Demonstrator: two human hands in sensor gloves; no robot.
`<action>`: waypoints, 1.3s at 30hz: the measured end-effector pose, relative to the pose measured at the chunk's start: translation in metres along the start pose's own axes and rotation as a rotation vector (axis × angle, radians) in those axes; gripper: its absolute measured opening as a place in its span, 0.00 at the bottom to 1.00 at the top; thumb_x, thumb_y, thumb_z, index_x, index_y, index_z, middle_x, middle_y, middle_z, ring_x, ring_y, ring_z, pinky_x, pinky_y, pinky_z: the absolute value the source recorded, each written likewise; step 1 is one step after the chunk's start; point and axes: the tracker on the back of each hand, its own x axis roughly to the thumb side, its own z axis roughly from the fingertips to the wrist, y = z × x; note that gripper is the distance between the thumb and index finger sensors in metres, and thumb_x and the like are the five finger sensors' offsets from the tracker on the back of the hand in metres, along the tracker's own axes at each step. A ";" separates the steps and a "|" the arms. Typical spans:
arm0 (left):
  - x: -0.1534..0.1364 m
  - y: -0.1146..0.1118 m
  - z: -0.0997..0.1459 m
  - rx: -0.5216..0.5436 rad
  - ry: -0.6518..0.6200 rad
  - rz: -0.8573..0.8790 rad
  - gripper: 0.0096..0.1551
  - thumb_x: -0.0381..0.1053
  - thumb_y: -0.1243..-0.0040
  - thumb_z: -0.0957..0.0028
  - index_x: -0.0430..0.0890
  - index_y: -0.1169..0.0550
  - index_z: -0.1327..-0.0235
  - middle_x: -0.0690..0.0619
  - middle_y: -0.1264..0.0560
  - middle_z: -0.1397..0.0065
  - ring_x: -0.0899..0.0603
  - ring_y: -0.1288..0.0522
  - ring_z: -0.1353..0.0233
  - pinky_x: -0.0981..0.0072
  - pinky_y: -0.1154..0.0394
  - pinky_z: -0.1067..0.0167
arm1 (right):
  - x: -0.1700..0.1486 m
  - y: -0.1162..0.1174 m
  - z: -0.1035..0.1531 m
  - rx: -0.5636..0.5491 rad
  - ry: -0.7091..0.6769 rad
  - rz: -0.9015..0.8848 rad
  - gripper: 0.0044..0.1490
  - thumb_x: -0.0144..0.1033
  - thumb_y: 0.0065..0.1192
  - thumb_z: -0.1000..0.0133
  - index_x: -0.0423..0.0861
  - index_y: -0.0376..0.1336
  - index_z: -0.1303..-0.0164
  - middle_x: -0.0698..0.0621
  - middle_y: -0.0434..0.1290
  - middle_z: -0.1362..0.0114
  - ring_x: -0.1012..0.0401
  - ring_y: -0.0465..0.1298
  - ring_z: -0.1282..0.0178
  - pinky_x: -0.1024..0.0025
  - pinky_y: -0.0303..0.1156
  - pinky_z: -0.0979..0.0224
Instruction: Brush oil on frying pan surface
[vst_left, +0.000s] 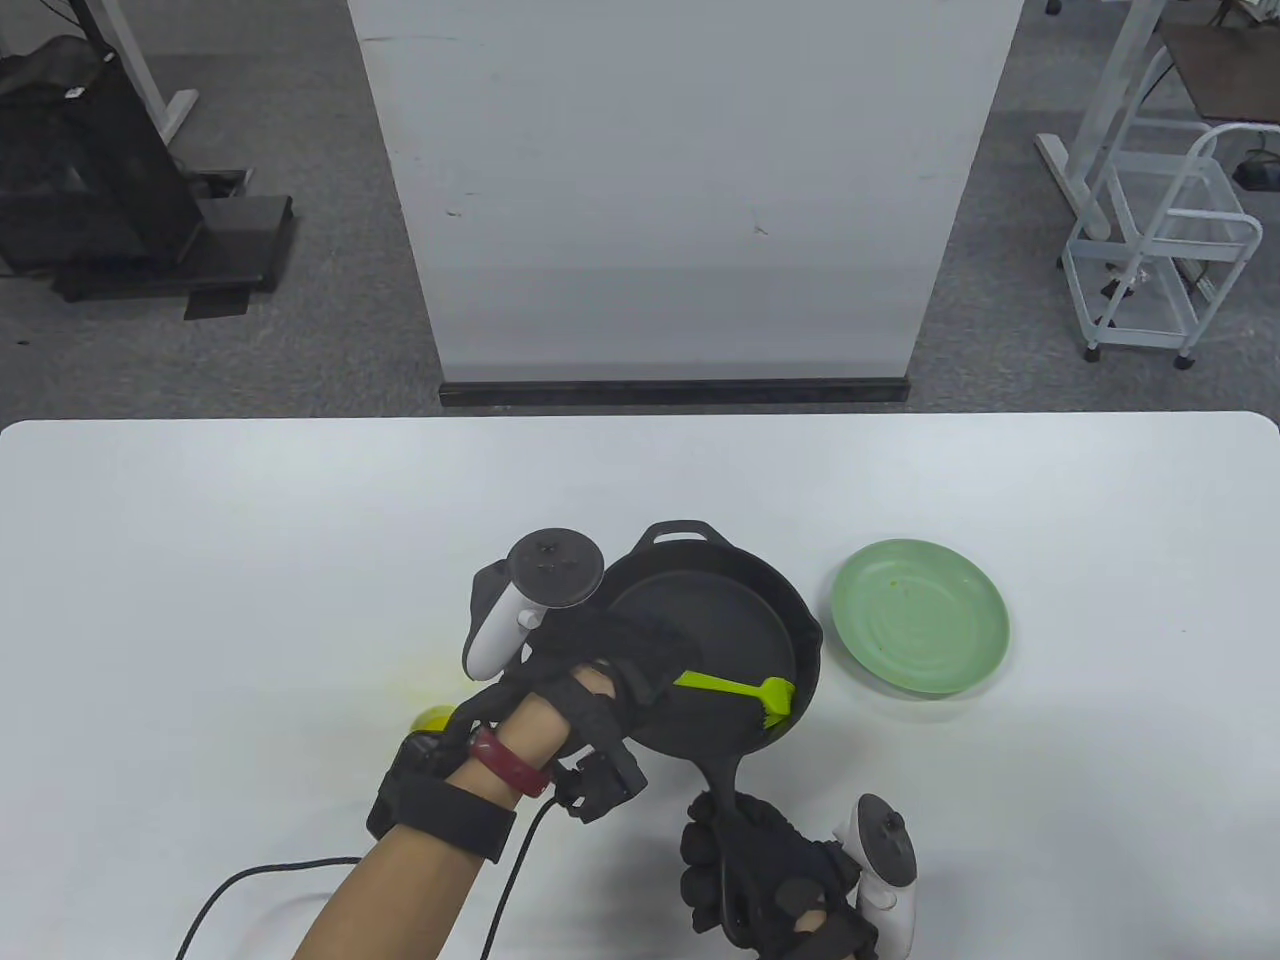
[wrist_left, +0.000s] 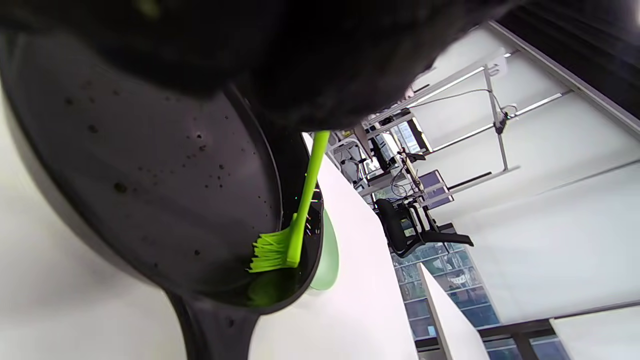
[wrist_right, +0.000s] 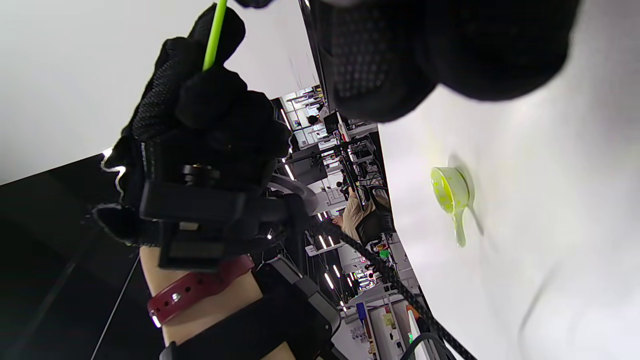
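one pan (vst_left: 720, 640), one brush (vst_left: 745, 692), one plate (vst_left: 920, 615), one scoop (wrist_right: 450, 197) (mostly hidden behind left wrist in table view). left hand (vst_left: 600, 670) grips brush handle, bristles at pan's right inner wall. right hand (vst_left: 770, 880) grips pan handle, partly cut off. white bench (vst_left: 250, 560); grey floor, white panel beyond.

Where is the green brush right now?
In the table view the brush lies across the right side of the pan, bristles at the rim nearest the plate, its handle held by the left hand.
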 end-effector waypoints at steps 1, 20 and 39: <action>0.000 0.000 -0.001 0.008 -0.001 -0.008 0.25 0.51 0.42 0.48 0.39 0.21 0.44 0.54 0.14 0.75 0.44 0.19 0.79 0.53 0.20 0.76 | 0.000 0.000 0.000 0.001 0.004 -0.003 0.37 0.41 0.51 0.46 0.28 0.52 0.38 0.35 0.68 0.46 0.56 0.80 0.61 0.68 0.82 0.63; -0.030 0.014 0.007 -0.005 0.068 -0.001 0.25 0.52 0.42 0.48 0.39 0.20 0.44 0.54 0.15 0.75 0.45 0.19 0.79 0.53 0.20 0.77 | -0.001 -0.003 0.000 -0.014 0.010 0.009 0.37 0.41 0.52 0.46 0.28 0.52 0.38 0.35 0.68 0.46 0.55 0.80 0.61 0.67 0.81 0.62; -0.038 0.053 0.034 -0.041 0.194 -0.257 0.25 0.53 0.41 0.48 0.41 0.20 0.44 0.54 0.15 0.76 0.45 0.19 0.79 0.53 0.20 0.76 | 0.000 -0.004 0.001 -0.034 0.007 0.001 0.37 0.41 0.51 0.46 0.28 0.52 0.38 0.35 0.68 0.45 0.56 0.80 0.61 0.67 0.81 0.62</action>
